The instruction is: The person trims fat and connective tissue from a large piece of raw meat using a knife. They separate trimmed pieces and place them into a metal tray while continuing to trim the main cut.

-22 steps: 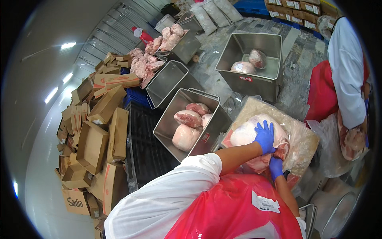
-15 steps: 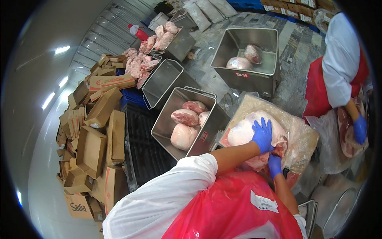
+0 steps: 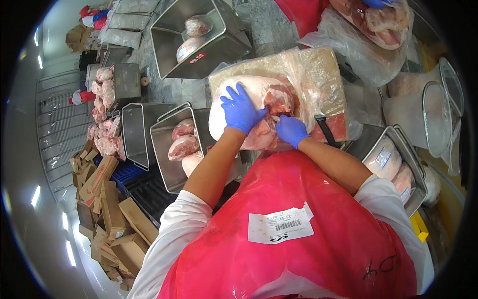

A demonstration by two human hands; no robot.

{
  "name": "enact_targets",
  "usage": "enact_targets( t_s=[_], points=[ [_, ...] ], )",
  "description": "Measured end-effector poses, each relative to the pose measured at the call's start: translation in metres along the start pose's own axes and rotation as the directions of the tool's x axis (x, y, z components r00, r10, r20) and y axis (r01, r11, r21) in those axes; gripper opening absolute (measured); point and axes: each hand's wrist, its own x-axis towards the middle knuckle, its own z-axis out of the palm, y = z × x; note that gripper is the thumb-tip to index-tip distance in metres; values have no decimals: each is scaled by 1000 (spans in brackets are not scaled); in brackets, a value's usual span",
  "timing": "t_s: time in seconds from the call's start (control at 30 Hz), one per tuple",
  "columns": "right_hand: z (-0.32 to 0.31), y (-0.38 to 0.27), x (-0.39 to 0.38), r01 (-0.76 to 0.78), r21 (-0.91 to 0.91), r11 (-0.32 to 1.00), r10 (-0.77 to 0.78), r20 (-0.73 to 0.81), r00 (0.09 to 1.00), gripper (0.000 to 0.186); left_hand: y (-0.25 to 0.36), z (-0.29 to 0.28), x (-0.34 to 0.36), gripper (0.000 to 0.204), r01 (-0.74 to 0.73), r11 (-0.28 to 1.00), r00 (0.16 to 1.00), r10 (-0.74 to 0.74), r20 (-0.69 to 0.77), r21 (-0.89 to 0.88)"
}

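A large pale piece of meat (image 3: 219,115), with red cut flesh on its right side, lies on a plastic-covered board (image 3: 328,92) in front of me. My left hand (image 3: 242,110), in a blue glove, rests on top of it with the fingers spread. At the cut side, my right hand (image 3: 292,130), gloved in blue too, has its fingers curled against the flesh and pinches its edge. The fingertips are partly hidden by the meat. To the right of that hand, a knife's black handle (image 3: 326,130) lies on the board, apart from both hands.
Metal bins with meat stand ahead (image 3: 199,62), at left (image 3: 172,144) and at right (image 3: 416,174). Cardboard boxes (image 3: 129,249) pile up at far left. At the top right, another person's gloved hand (image 3: 377,3) touches meat (image 3: 366,25). Hoop-rimmed plastic bags (image 3: 423,114) stand at right.
My view has swung to the right, shifting the bins and board leftward in the picture. My left hand still presses on the meat, and my right hand stays at its cut side.
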Motion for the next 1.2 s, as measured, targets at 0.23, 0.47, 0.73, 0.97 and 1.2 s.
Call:
enact_targets(
  t_s=[0.23,0.47,0.73,0.97,1.2],
  points=[
    [17,8,10,134,50,990,-125,-148,981,26,-1,2,1,129,-10,1000,1000,10,-28,-8],
    [13,-1,8,110,-99,989,-123,-136,983,20,0,-10,3,133,24,999,998,-21,61,-48],
    [5,13,0,201,-171,964,-216,-75,973,21,-2,-4,7,131,18,998,999,-15,47,-64],
    [11,25,-8,196,-136,971,-211,-100,972,20,-5,4,8,128,-24,997,1000,24,3,-67],
    [19,42,-17,244,-93,965,-258,-202,945,20,-3,3,7,125,-19,996,1000,21,22,-82]
  ],
)
